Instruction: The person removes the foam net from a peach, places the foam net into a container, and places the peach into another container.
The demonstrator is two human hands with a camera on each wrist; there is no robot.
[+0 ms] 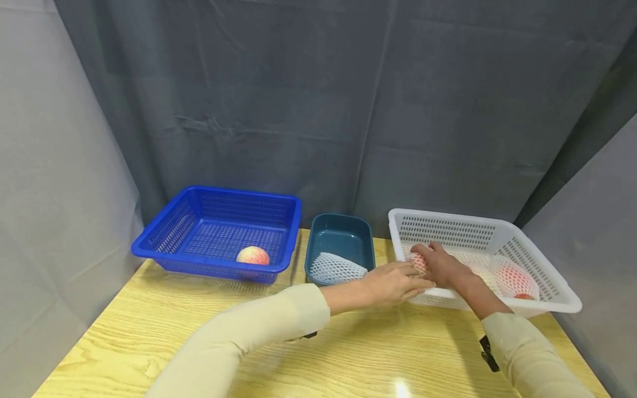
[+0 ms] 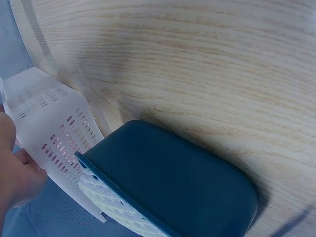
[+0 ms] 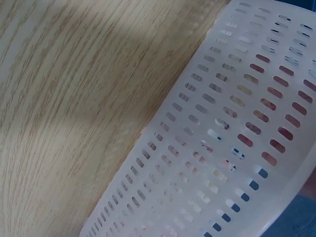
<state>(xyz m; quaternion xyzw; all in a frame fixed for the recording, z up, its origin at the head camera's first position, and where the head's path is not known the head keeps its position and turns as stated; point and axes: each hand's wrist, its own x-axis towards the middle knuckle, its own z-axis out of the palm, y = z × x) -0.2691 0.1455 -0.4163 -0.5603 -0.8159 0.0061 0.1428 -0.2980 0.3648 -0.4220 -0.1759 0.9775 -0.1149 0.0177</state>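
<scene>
My right hand (image 1: 445, 268) is inside the white basket (image 1: 539, 265), its fingers curled over a reddish fruit in a white foam net (image 1: 419, 264). Close beside it, my left hand (image 1: 395, 283) reaches over the basket's near left rim with fingers extended, its fingertips right at the netted fruit. Another reddish fruit in a foam net (image 1: 517, 279) lies at the basket's right side. In the right wrist view the basket's slotted wall (image 3: 212, 133) hides most of the contents.
A teal tray (image 1: 343, 221) stands in the middle, holding an empty-looking white foam net (image 1: 335, 269). To its left is a blue basket (image 1: 219, 193) with a peach (image 1: 252, 255) in it. Everything stands on a wooden table (image 1: 358, 354) before a grey curtain (image 1: 278, 110).
</scene>
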